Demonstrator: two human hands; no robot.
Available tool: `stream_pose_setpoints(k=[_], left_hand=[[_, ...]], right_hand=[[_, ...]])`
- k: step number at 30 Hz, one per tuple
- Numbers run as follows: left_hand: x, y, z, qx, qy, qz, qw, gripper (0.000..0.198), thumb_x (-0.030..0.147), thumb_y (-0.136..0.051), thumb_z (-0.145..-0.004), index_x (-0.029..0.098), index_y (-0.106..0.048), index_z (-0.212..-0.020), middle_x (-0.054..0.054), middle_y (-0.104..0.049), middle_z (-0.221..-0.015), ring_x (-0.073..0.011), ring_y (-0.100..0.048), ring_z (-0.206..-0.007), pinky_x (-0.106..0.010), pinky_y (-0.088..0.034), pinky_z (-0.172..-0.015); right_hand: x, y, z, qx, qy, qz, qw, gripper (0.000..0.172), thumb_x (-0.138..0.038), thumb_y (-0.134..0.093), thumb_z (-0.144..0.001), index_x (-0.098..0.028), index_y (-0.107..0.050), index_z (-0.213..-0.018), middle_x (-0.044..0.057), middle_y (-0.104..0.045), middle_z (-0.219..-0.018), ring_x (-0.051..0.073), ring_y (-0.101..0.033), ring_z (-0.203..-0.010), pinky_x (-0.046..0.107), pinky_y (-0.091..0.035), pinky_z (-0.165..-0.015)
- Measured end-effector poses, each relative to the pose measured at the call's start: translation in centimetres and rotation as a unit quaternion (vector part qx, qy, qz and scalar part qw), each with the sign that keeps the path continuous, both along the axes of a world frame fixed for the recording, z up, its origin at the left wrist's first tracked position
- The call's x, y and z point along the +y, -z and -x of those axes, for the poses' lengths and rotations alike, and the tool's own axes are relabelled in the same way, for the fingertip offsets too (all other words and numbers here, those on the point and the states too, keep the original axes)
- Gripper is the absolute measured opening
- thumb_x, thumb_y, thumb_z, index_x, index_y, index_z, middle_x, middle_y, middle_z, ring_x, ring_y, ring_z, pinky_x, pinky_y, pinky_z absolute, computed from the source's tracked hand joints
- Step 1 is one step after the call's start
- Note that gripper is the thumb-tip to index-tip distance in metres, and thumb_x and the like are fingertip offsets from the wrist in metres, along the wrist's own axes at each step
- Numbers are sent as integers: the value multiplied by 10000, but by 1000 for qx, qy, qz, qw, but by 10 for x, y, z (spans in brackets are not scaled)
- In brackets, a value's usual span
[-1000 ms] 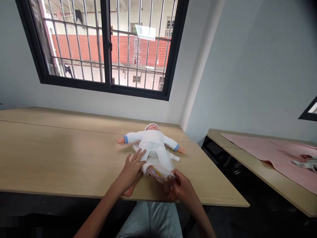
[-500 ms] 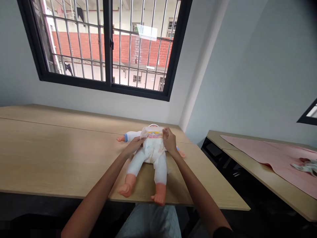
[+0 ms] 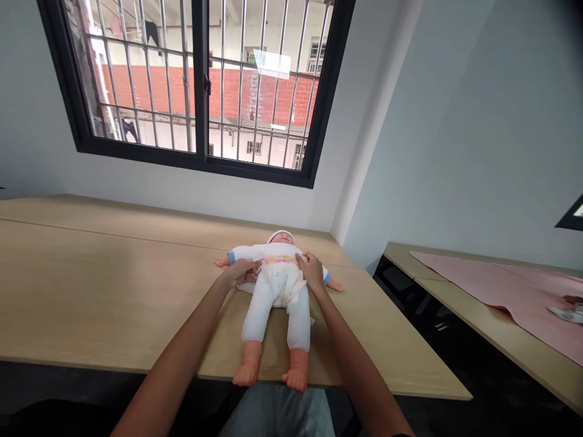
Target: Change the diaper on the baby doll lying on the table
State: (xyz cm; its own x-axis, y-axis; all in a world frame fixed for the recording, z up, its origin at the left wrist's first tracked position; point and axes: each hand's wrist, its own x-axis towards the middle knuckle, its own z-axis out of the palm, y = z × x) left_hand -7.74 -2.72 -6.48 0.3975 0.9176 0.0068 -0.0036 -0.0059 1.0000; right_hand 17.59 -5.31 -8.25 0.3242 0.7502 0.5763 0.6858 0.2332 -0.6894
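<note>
1. On the pale wooden table (image 3: pixel 113 291), a white-clothed baby doll (image 3: pixel 257 312) is laid face-up.
2. Its white, colour-banded diaper (image 3: pixel 283 282) is touched at left by the left hand (image 3: pixel 240 273), at right by the right hand (image 3: pixel 311 271).
3. Whether fingers are clamped cannot be told.

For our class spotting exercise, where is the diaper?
In the head view, the diaper is low centre, lying over the doll, between the left hand and right hand.
</note>
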Motion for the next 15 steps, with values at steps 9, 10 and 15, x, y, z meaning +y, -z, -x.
stream_pose_setpoints(k=[9, 10, 15], left_hand=[[-6, 6, -11, -2, -168, -56, 984, 471, 564, -260, -922, 197, -449, -697, 14, -479, -547, -108, -450, -428, -232, -364, -436], [-11, 4, -15, -1, -166, -83, 983, 472, 603, -296, -900, 201, -443, -702, 23, -461, -553, -111, -441, -441, -234, -356, -440], [-28, 0, -27, 17, -113, -207, 972, 430, 565, -699, -697, 200, -496, -797, 31, -514, -762, -135, -515, -724, -225, -428, -663]], right_hand=[[-13, 14, -31, 84, 17, -28, 996, 319, -493, -505, -801, -186, -577, -854, 93, -669, -848, 224, -610, -766, 314, -449, -717], [-17, 14, -33, 93, 20, -38, 995, 337, -503, -500, -801, -180, -573, -863, 107, -666, -880, 230, -608, -789, 328, -454, -745], [-33, 10, -23, 129, -34, -62, 989, 439, -556, -484, -834, -165, -587, -1005, 123, -648, -1054, 219, -608, -935, 327, -481, -841]])
